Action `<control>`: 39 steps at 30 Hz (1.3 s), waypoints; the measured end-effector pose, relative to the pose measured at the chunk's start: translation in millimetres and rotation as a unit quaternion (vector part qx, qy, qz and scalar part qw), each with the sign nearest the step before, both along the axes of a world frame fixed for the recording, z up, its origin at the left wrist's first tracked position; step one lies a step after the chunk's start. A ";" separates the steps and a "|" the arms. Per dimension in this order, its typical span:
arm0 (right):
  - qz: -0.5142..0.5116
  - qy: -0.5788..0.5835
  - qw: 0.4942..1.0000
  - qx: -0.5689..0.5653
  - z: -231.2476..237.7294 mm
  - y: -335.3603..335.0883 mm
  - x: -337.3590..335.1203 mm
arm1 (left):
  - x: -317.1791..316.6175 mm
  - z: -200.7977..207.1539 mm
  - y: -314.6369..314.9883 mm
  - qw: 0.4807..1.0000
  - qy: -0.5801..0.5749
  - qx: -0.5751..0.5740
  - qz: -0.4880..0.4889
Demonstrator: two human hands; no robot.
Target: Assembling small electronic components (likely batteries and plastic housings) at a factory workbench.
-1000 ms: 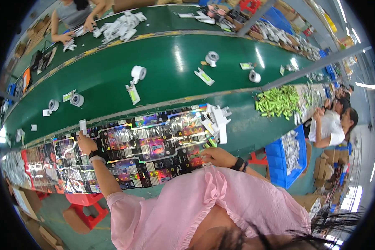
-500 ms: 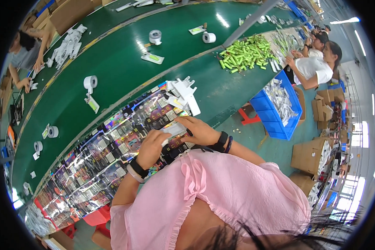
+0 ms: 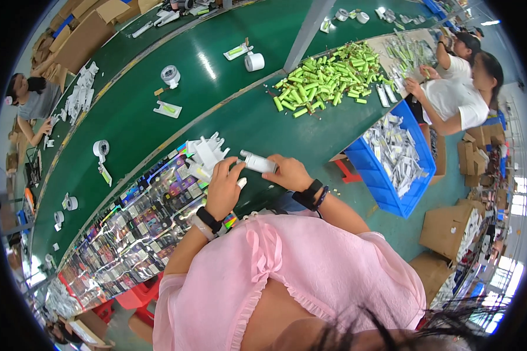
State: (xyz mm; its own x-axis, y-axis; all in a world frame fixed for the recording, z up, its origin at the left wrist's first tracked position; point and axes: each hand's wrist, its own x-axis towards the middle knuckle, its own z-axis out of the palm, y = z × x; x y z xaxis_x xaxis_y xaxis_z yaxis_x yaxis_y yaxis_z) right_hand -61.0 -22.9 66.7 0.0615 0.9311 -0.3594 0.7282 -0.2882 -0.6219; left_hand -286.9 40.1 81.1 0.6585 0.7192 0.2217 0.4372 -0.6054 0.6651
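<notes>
My right hand (image 3: 291, 172) is closed around one end of a white plastic casing (image 3: 256, 162), which it holds tilted over the green bench. Just left of the casing is my left hand (image 3: 223, 190), its fingers curled with the tips close to the casing's far end. A small white piece (image 3: 241, 182) shows at the left thumb; whether it is held or worn I cannot tell. Beyond my left hand lies a heap of white plastic casings (image 3: 205, 155) on a shiny printed sheet (image 3: 152, 228) that covers the bench on the left.
A pile of green cylindrical cells (image 3: 331, 79) lies farther along the bench. Below its right edge stands a blue bin (image 3: 392, 196) of white parts. White round-headed units (image 3: 170, 76) rest along the green belt (image 3: 129, 105). Co-workers sit at the right (image 3: 451, 99) and far left (image 3: 38, 99).
The view has turned right, so the bench has shifted leftward in it. My hands have moved off the printed sheet to the bare bench beside it, and the casing is now more exposed in my right hand.
</notes>
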 end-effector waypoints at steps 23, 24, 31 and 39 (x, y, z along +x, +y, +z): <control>0.149 -0.121 0.969 0.155 -65.8 154.7 118.5 | 128.5 -57.1 -3.1 0.956 0.181 -0.103 0.206; 0.180 0.008 0.973 0.145 -64.7 148.8 123.7 | 125.2 -57.4 -3.2 0.958 0.168 -0.117 0.202; 0.119 0.207 0.965 -0.104 -58.1 104.3 91.0 | 111.8 -68.1 -9.4 0.970 0.118 -0.100 0.186; 0.155 0.002 0.987 -0.032 -57.5 84.8 66.5 | 107.0 -76.4 -11.9 0.974 0.098 -0.097 0.178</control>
